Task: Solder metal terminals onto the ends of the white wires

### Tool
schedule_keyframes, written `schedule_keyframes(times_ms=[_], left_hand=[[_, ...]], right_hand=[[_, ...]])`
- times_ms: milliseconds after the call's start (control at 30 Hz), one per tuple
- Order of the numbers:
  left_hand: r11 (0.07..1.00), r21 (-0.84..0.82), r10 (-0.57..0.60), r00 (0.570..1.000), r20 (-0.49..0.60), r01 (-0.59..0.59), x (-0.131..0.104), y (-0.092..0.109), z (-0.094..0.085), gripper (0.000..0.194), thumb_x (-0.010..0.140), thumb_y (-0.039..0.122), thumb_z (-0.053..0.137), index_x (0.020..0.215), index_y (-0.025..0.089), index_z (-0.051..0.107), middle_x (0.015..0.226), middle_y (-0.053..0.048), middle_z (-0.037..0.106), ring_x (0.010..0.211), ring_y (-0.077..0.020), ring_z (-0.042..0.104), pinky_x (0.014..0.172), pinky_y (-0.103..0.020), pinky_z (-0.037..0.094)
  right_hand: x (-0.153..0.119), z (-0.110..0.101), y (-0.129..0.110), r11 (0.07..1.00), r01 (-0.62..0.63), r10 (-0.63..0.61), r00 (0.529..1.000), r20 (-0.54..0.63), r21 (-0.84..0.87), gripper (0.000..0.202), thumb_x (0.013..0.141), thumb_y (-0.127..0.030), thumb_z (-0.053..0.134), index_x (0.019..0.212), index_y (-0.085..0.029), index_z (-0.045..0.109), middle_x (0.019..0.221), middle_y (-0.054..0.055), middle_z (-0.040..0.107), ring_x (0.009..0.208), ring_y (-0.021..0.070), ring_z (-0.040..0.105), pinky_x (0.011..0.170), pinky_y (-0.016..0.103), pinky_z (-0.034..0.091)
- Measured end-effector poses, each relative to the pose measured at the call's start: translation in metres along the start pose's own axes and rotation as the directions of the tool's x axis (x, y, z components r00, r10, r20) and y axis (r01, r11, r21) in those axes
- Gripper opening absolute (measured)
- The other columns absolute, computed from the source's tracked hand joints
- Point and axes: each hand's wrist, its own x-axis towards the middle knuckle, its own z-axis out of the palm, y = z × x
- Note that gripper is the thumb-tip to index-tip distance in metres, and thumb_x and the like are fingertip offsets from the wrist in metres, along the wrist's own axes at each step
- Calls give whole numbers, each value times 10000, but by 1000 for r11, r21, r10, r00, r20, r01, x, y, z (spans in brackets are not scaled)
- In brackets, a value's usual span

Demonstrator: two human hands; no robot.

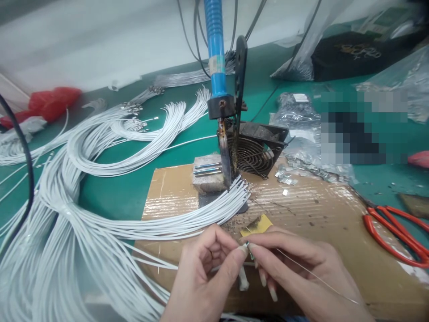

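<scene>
Wire [161, 264], white, thin, light and limp, lay pinched at its tip between left hand [204, 273] and right hand [295, 268], which also gripped fine solder [318, 279]; fragile end judged best held just behind the fingertips [239, 255].

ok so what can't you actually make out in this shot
- Head view: the small part pinched between the left hand and right hand is too small and hidden by fingers.
- Pixelated patch hides what lies there.
- Red scissors are cut off by the right edge.
</scene>
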Motion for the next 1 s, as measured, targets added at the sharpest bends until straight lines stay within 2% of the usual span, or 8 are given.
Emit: schedule_keyframes(times_ms=[100, 200, 367, 467, 600, 767, 1000], left_hand=[[1000, 11, -11, 1000, -11, 12, 1, 0, 1, 311, 838, 365, 812, 717, 173, 600, 609, 56, 548, 583, -92, 438, 568, -216, 327], [1000, 3, -16, 1000, -17, 16, 2, 0, 1, 298, 822, 334, 820, 712, 172, 595, 605, 58, 550, 576, -87, 452, 566, -207, 336], [999, -14, -41, 999, 17, 42, 1, 2, 0, 312, 793, 332, 846, 705, 180, 587, 582, 63, 541, 547, -84, 449, 551, -205, 341], [996, 1, -93, 993, 66, 94, 0, 2, -1, 329, 796, 358, 837, 697, 180, 579, 565, 73, 499, 531, -80, 401, 529, -206, 295], [995, 73, -74, 996, 45, 70, 0, 2, -3, 321, 808, 378, 812, 688, 167, 601, 578, 63, 487, 556, -89, 379, 539, -216, 271], [991, 127, -34, 999, 4, 33, 1, 3, -2, 295, 820, 372, 783, 679, 175, 615, 557, 74, 449, 530, -89, 346, 518, -214, 270], [992, 111, -41, 989, -145, 58, -4, 8, 11, 272, 757, 355, 768, 633, 180, 600, 528, 67, 452, 520, -85, 344, 508, -211, 255]], right_hand=[[2, -2, 4, 999, -44, 44, 999, 7, 31, 211, 867, -432, 806, 902, -239, 885, 628, 25, 671, 511, 97, 564, 444, 144, 454], [0, -3, 6, 977, -153, 147, 988, 53, 149, 288, 844, -487, 828, 850, -202, 864, 551, 11, 624, 468, 76, 539, 417, 123, 423], [-5, -2, 1, 871, -332, 323, 942, 87, 361, 403, 691, -547, 929, 708, -168, 790, 467, -14, 605, 366, 41, 495, 376, 108, 392], [-3, -5, -5, 871, -383, 365, 924, 117, 308, 375, 668, -488, 943, 621, -165, 759, 422, -29, 575, 339, 30, 475, 371, 97, 382], [1, -13, -10, 941, -317, 292, 938, 189, 121, 149, 649, -240, 943, 640, -193, 802, 426, -36, 595, 374, 50, 528, 405, 90, 415], [-1, -19, -7, 974, -218, 203, 964, 174, 69, 92, 762, -301, 876, 812, -227, 857, 529, -6, 674, 448, 88, 600, 464, 124, 487], [0, -16, -4, 959, -232, 204, 964, 173, 161, 91, 699, -205, 909, 759, -232, 847, 517, -15, 680, 443, 81, 597, 457, 98, 482]])
